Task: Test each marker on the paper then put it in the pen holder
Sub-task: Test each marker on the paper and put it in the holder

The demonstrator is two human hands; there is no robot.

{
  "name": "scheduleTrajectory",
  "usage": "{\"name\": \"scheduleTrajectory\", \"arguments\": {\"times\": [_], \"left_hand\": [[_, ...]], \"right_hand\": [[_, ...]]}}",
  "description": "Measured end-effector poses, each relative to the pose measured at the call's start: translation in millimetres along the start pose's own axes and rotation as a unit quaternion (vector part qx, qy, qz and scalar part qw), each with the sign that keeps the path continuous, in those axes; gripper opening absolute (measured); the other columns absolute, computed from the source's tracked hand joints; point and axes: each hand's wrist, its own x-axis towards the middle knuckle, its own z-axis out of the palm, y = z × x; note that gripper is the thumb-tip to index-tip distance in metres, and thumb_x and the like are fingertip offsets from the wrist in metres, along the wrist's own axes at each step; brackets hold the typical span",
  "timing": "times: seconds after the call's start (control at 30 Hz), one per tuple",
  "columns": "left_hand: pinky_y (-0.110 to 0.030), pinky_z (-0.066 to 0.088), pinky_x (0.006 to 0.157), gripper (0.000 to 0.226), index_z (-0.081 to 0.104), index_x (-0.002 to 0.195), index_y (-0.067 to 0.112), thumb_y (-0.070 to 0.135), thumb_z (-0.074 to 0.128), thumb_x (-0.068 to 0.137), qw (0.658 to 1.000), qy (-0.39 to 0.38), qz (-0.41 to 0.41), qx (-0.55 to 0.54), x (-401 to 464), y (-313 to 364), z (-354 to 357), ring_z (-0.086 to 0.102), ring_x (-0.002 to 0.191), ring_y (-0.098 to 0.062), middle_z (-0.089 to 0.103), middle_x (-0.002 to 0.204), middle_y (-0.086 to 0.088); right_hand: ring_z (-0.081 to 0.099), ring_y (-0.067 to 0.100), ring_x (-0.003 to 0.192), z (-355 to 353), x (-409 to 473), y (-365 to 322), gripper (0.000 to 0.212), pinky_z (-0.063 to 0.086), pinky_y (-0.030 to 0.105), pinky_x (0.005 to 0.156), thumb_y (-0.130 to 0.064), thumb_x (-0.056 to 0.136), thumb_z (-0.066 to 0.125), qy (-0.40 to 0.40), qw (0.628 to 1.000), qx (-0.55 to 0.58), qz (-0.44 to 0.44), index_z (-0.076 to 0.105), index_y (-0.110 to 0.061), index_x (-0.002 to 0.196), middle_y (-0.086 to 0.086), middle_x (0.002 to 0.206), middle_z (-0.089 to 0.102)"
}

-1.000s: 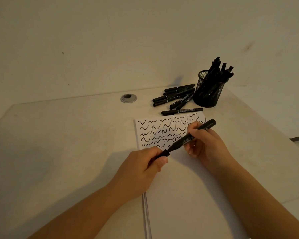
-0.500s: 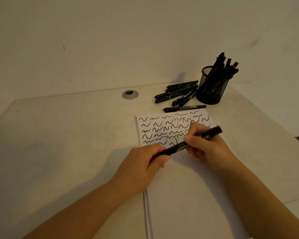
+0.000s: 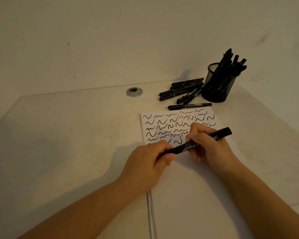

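The left hand (image 3: pixel 145 163) has pushed the cap back onto the marker (image 3: pixel 197 144) gripped by the right hand (image 3: pixel 209 145); testing looks done, pen holder (image 3: pixel 217 87) next.

A pale, cream-coloured tabletop (image 3: pixel 62 135) fills the lower part of the view, its surface faintly mottled. Its far edge meets a plain off-white wall (image 3: pixel 110 40) along a thin straight seam. The wall carries a few small dark specks and a smudge toward the upper right. Near the far edge of the tabletop sits a round grey cable grommet (image 3: pixel 134 91), set into the surface. The light is dim and warm, yellowish, and throws soft shadows across the left side of the tabletop. At the right edge the tabletop ends and a lighter surface shows beyond it.
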Motion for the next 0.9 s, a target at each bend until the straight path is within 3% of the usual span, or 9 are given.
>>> {"name": "scheduleTrajectory", "arguments": {"times": [0.1,0.17,0.3,0.4,0.53,0.63,0.73,0.9], "left_hand": [[-0.013,0.035,0.051,0.017,0.056,0.085,0.027,0.039,0.044,0.088,0.999,0.005,0.025,0.031,0.1,2.4,1.4,0.051,0.059,-0.006,0.053,0.058,0.014],[-0.011,0.031,0.051,0.017,0.053,0.083,0.027,0.039,0.041,0.088,0.998,0.002,0.035,0.042,0.1,3.7,1.3,0.048,0.057,-0.002,0.047,0.056,0.016],[-0.012,0.029,0.050,0.015,0.044,0.077,0.031,0.038,0.038,0.089,0.998,-0.016,0.043,0.037,0.1,3.7,-0.2,0.045,0.055,-0.002,0.046,0.054,0.014],[-0.014,0.027,0.047,0.022,0.050,0.076,0.024,0.037,0.037,0.089,0.999,-0.029,0.041,0.020,-0.1,2.7,-0.8,0.044,0.051,-0.004,0.046,0.052,0.014],[-0.017,0.029,0.046,0.022,0.048,0.075,0.029,0.038,0.034,0.089,0.998,-0.046,0.044,0.020,0.2,2.3,-0.8,0.044,0.048,-0.006,0.045,0.051,0.012],[-0.027,0.034,0.048,0.022,0.045,0.071,0.035,0.038,0.034,0.089,0.997,-0.066,0.044,0.007,0.1,3.8,-2.4,0.043,0.048,-0.011,0.046,0.053,0.008],[-0.030,0.031,0.047,0.023,0.044,0.069,0.036,0.037,0.034,0.090,0.995,-0.093,0.039,-0.021,0.7,3.0,-5.1,0.037,0.046,-0.011,0.041,0.051,0.007],[-0.025,0.028,0.048,0.024,0.045,0.069,0.034,0.036,0.033,0.090,0.990,-0.133,0.039,-0.038,2.1,0.8,-7.5,0.033,0.048,-0.010,0.037,0.053,0.006]], "right_hand": [[0.032,0.014,0.035,3.4,0.7,2.6,0.023,0.025,0.021,0.038,-0.015,0.074,0.044,0.018,0.999,0.025,-0.014,0.047,-0.014,0.050,0.001,0.039,0.040],[0.031,0.015,0.035,5.0,1.2,4.3,0.023,0.021,0.023,0.038,-0.014,0.073,0.043,0.023,0.999,0.040,-0.024,0.046,-0.013,0.050,0.000,0.038,0.036],[0.029,0.018,0.036,6.6,0.9,5.8,0.024,0.017,0.031,0.042,-0.016,0.073,0.045,0.015,0.998,0.047,-0.037,0.045,-0.013,0.049,-0.001,0.037,0.034],[0.028,0.018,0.038,7.9,0.4,5.6,0.024,0.017,0.034,0.042,-0.024,0.069,0.050,0.009,0.998,0.051,-0.048,0.044,-0.011,0.049,-0.002,0.039,0.034],[0.029,0.018,0.038,8.6,-0.5,5.5,0.026,0.017,0.034,0.042,-0.018,0.071,0.048,0.006,0.997,0.054,-0.051,0.041,-0.002,0.051,-0.004,0.041,0.034],[0.028,0.018,0.039,8.6,-1.8,4.3,0.025,0.017,0.035,0.042,-0.015,0.071,0.046,0.001,0.997,0.059,-0.059,0.041,-0.001,0.050,-0.003,0.042,0.034],[0.028,0.018,0.040,9.2,-2.7,4.3,0.025,0.019,0.030,0.042,-0.010,0.073,0.042,-0.007,0.995,0.056,-0.077,0.042,-0.004,0.049,-0.002,0.043,0.033],[0.032,0.017,0.042,9.7,-3.2,5.2,0.023,0.024,0.024,0.041,-0.021,0.069,0.045,-0.027,0.992,0.051,-0.109,0.044,-0.012,0.048,-0.008,0.046,0.038]]}}
